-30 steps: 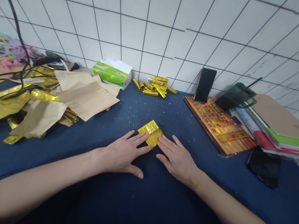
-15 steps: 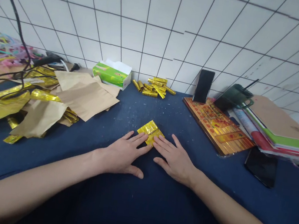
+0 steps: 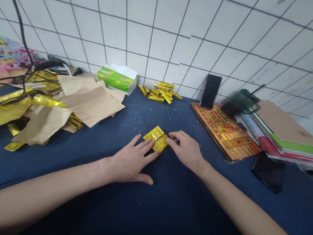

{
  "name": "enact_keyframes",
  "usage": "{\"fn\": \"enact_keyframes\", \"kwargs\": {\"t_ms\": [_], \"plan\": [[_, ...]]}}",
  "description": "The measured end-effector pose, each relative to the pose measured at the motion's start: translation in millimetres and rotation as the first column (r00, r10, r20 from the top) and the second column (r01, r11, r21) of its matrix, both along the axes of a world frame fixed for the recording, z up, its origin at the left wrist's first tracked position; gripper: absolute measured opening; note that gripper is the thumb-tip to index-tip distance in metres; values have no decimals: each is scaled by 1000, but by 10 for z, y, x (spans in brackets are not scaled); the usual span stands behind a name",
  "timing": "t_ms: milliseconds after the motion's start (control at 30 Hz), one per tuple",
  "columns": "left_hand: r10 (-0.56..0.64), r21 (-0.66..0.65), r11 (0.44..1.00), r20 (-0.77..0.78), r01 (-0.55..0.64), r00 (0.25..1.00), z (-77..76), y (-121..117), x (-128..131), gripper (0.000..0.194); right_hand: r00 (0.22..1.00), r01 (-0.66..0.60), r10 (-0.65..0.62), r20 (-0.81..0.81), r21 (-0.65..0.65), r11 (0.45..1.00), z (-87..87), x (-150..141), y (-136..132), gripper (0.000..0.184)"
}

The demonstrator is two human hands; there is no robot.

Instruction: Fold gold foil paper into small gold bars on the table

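A small square of folded gold foil paper (image 3: 156, 134) lies on the dark blue tabletop with one corner pointing away from me. A seam crosses its middle. My left hand (image 3: 130, 161) rests flat, fingers spread, its fingertips pressing on the paper's near left side. At the paper's right corner is my right hand (image 3: 188, 150), fingers curled and the thumb and index finger closed at the edge. The curled fingers partly hide that corner.
Rolled gold foil pieces (image 3: 162, 93) lie by the tiled wall beside a green tissue pack (image 3: 117, 78). Brown paper sheets (image 3: 91, 102) and gold foil scraps fill the left. Rightward are an upright phone (image 3: 210, 91), an orange printed pack (image 3: 226, 138), a dark mug (image 3: 239, 101) and a flat phone (image 3: 268, 171).
My right hand has lifted off the paper's near right side and moved slightly right and away, its fingers curling at the right corner. My left hand has barely moved.
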State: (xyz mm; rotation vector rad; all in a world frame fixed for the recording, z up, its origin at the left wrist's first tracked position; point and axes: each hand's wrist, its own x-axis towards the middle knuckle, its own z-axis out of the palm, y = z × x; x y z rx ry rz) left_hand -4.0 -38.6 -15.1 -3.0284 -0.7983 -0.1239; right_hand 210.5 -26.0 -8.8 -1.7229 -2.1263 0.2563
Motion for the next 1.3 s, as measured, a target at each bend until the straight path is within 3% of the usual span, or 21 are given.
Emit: {"fn": "enact_keyframes", "kwargs": {"t_ms": [67, 200, 400, 500, 633, 800, 1133, 1300], "plan": [[6, 19, 1000, 5, -6, 1000, -7, -11, 1, 78, 1000, 3, 0, 20, -148, 989, 38, -23, 211, 27], [18, 66, 998, 7, -18, 1000, 12, -77, 13, 75, 997, -69, 60, -40, -307, 949, 41, -67, 534, 24], [9, 101, 995, -8, -8, 1000, 77, -296, 85, 73, 965, -262, 244, -96, -405, 876, 66, -191, 597, 9], [19, 73, 997, -6, -19, 1000, 79, -379, 113, 73, 952, -294, 304, -23, -337, 895, 74, -263, 504, 8], [46, 39, 998, 10, -47, 999, 49, -417, 124, 77, 937, -315, 326, 124, -102, 944, -28, -287, 333, 11], [28, 22, 999, 43, -29, 999, 3, -412, 116, 79, 879, -397, 332, 341, 141, 907, -219, -246, 236, 21], [-13, -68, 998, 35, 15, 999, -78, -411, 84, 92, 843, -463, 367, 394, 182, 868, -297, -229, 291, 22], [7, -83, 997, 39, -4, 999, -98, -434, 91, 95, 923, -342, 317, 217, 89, 935, -189, -224, 274, 22]]}}
